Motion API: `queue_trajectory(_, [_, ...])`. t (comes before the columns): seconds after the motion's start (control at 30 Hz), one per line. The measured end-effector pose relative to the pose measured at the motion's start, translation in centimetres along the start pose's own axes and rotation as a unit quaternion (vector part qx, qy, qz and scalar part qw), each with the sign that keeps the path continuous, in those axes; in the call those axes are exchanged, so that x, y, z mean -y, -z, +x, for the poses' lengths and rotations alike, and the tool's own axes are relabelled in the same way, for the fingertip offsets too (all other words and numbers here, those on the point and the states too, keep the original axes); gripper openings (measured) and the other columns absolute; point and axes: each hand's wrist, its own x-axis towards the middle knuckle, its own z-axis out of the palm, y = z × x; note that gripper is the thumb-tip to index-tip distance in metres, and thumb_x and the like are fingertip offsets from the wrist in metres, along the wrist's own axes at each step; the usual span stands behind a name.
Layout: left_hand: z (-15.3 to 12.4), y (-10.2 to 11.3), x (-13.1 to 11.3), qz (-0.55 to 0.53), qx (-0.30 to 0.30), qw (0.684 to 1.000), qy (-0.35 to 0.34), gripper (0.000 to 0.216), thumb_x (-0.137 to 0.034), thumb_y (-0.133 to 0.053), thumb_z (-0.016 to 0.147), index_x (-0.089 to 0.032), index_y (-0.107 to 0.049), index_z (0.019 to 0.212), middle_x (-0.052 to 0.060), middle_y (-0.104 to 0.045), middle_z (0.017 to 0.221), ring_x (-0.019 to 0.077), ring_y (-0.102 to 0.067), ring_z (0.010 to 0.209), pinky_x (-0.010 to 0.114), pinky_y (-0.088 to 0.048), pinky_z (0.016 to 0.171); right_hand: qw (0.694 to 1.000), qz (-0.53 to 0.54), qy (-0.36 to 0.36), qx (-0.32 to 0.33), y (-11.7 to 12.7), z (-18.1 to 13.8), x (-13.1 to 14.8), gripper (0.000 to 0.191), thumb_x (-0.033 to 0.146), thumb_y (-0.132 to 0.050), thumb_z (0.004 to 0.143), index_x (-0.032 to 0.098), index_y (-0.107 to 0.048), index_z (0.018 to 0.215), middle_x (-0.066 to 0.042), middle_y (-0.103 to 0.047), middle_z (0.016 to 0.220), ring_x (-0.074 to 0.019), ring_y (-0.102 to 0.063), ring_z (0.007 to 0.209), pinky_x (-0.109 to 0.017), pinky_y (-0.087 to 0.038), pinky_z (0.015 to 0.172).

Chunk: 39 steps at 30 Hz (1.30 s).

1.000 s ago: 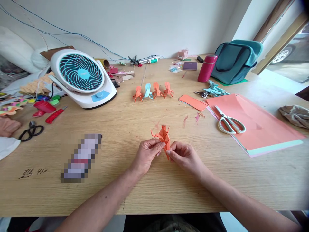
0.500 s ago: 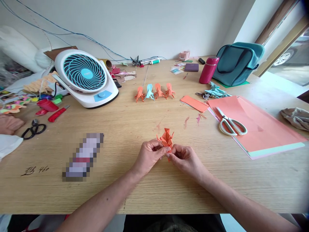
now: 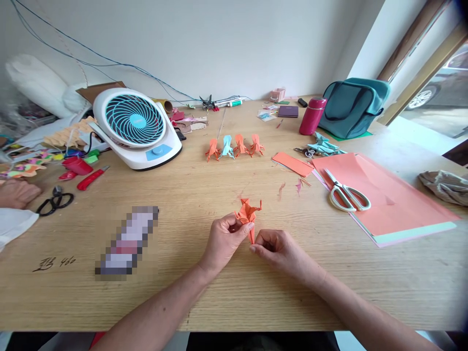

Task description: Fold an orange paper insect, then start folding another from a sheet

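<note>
Pinching the lower tip of the orange paper figure (image 3: 247, 213), the right hand (image 3: 281, 249) should press lightly; the left hand (image 3: 225, 240), grasping its middle above the table (image 3: 241, 302), should spare the thin points. Four folded figures (image 3: 240, 144) stand in a row beyond, handy for comparison.

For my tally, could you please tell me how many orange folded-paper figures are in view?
4: one orange figure in the left hand; a second left of the blue figure; two right of it. More could be hidden.
</note>
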Motion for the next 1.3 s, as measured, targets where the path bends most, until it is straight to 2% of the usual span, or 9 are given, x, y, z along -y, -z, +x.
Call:
queue_trajectory(0.23, [-0.5, -0.3, -0.7, -0.003, 0.055, 0.998, -0.013, 0.024, -0.031, -0.071, 0.078, -0.015, -0.06, 0.064, -0.003, -0.049, 0.065, 0.0099, -0.042, 0.062, 0.024, -0.035, 0.059, 0.985, 0.12, 0.011, -0.127, 4.4, 1.1, 0.3, 0.038, 0.054, -0.064, 0.088, 0.018, -0.068, 0.1, -0.002, -0.062, 0.081, -0.0142, -0.049, 0.071, -0.027, -0.039, 0.063])
queue_trajectory(0.33, [-1.0, -0.7, -1.1, -0.014, 0.102, 0.995, 0.003, 0.026, -0.032, -0.07, 0.078, -0.015, -0.057, 0.063, -0.003, -0.048, 0.065, 0.0094, -0.041, 0.06, 0.023, -0.034, 0.057, 0.989, 0.147, 0.009, -0.023, 5.9, 1.8, 1.4, 0.039, 0.055, -0.064, 0.089, 0.018, -0.074, 0.096, -0.006, -0.07, 0.092, -0.0155, -0.055, 0.079, -0.029, -0.043, 0.073])
queue_trajectory(0.53, [-1.3, -0.8, -1.2, 0.06, 0.139, 0.988, 0.025, 0.031, -0.031, -0.071, 0.076, -0.015, -0.053, 0.056, -0.004, -0.043, 0.059, 0.0081, -0.036, 0.055, 0.023, -0.028, 0.051, 0.977, 0.158, -0.058, 0.133, 7.4, 3.4, 2.0, 0.038, 0.05, -0.084, 0.07, 0.016, -0.074, 0.083, -0.004, -0.074, 0.077, -0.0136, -0.061, 0.068, -0.029, -0.048, 0.069])
queue_trajectory(0.8, [-1.6, -0.9, -1.1, 0.053, 0.173, 0.978, 0.104, 0.033, -0.033, -0.072, 0.072, -0.017, -0.049, 0.055, -0.005, -0.041, 0.057, 0.0082, -0.035, 0.055, 0.023, -0.027, 0.05, 0.971, -0.027, -0.021, 0.235, 8.7, 4.5, 3.8, 0.016, 0.032, -0.072, 0.083, 0.016, -0.072, 0.08, 0.002, -0.066, 0.062, -0.0094, -0.057, 0.055, -0.021, -0.044, 0.053])
queue_trajectory(1.0, [-1.1, -0.7, -0.8, 0.007, 0.225, 0.964, 0.14, 0.035, -0.039, -0.07, 0.073, -0.017, -0.049, 0.055, -0.005, -0.039, 0.056, 0.0084, -0.032, 0.055, 0.024, -0.023, 0.053, 0.955, -0.175, 0.145, 0.189, 8.2, 4.4, 4.9, 0.014, 0.02, -0.064, 0.088, 0.018, -0.073, 0.077, -0.001, -0.07, 0.076, -0.0116, -0.06, 0.064, -0.025, -0.046, 0.06])
queue_trajectory(1.1, [-1.0, -0.6, -0.4, -0.009, 0.223, 0.966, 0.134, 0.036, -0.039, -0.071, 0.073, -0.017, -0.049, 0.056, -0.005, -0.038, 0.057, 0.0083, -0.032, 0.056, 0.024, -0.023, 0.054, 0.956, -0.178, 0.161, 0.171, 8.2, 4.4, 4.7, 0.015, 0.022, -0.063, 0.089, 0.019, -0.075, 0.081, -0.002, -0.072, 0.08, -0.0129, -0.062, 0.068, -0.026, -0.047, 0.062])
queue_trajectory(1.17, [-1.0, -0.5, -0.3, -0.014, 0.205, 0.972, 0.118, 0.036, -0.039, -0.071, 0.074, -0.017, -0.049, 0.057, -0.004, -0.039, 0.059, 0.0085, -0.033, 0.057, 0.024, -0.024, 0.054, 0.967, -0.157, 0.14, 0.142, 9.1, 4.1, 4.2, 0.018, 0.029, -0.062, 0.091, 0.021, -0.076, 0.1, -0.004, -0.075, 0.094, -0.0155, -0.067, 0.078, -0.028, -0.051, 0.068])
queue_trajectory(1.23, [-1.0, -0.4, -0.5, -0.014, 0.181, 0.978, 0.1, 0.035, -0.038, -0.07, 0.075, -0.016, -0.049, 0.057, -0.004, -0.04, 0.061, 0.0087, -0.033, 0.059, 0.024, -0.026, 0.056, 0.98, -0.159, 0.105, 0.053, 11.0, 3.4, 3.1, 0.039, 0.04, -0.063, 0.091, 0.023, -0.066, 0.126, -0.006, -0.074, 0.107, -0.0189, -0.069, 0.088, -0.031, -0.053, 0.075])
queue_trajectory(1.3, [-0.9, -0.3, -0.7, -0.016, 0.159, 0.983, 0.093, 0.034, -0.036, -0.07, 0.076, -0.016, -0.049, 0.058, -0.004, -0.041, 0.063, 0.0089, -0.035, 0.06, 0.024, -0.028, 0.057, 0.963, -0.241, 0.046, -0.113, 13.7, 2.2, 1.2, 0.033, 0.044, -0.057, 0.094, 0.025, -0.067, 0.12, -0.007, -0.073, 0.104, -0.0201, -0.068, 0.087, -0.034, -0.051, 0.076])
